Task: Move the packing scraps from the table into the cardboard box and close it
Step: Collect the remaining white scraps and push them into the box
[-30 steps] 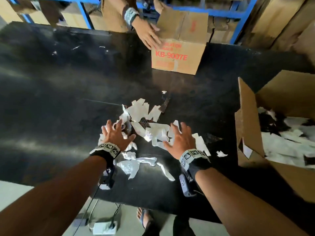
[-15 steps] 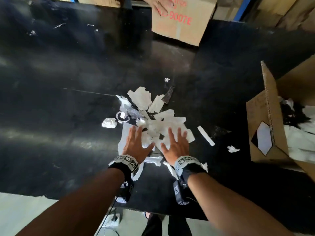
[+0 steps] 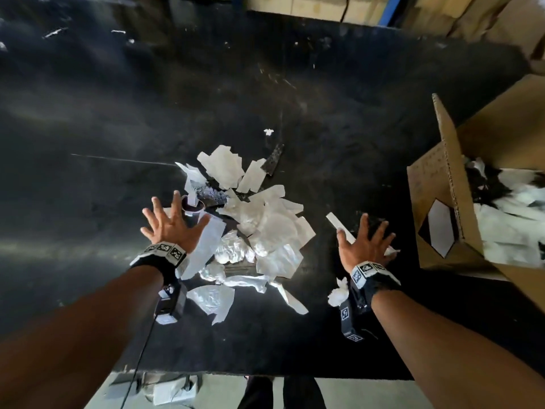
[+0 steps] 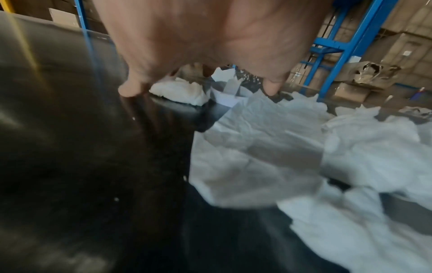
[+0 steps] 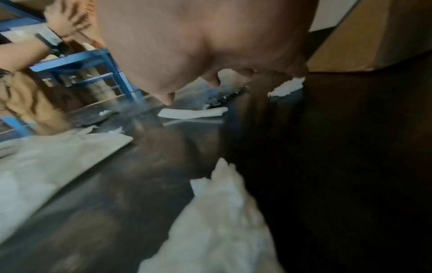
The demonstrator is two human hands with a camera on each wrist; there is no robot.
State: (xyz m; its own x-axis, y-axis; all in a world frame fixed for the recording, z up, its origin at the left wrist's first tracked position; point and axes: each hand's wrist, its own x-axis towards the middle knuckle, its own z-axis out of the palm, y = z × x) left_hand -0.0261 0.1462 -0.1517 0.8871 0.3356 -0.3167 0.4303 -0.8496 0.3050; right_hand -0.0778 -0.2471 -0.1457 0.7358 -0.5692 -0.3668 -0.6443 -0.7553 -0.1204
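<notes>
A person's left hand (image 3: 172, 228) hovers with fingers splayed, holding nothing, at the left edge of the heap of white packing scraps (image 3: 250, 228) on the black counter (image 3: 88, 113). The right hand (image 3: 364, 245), equally spread and empty, flanks a loose white strip (image 3: 339, 227) beside the open cardboard box (image 3: 442, 184). A hasty sweep could scatter light pieces off the counter's near edge.

My arms are bare. Each wrist wears a black strap (image 3: 374, 283) with black-and-white square markers (image 3: 163, 249). A black camera block (image 3: 172, 302) hangs beneath.
</notes>
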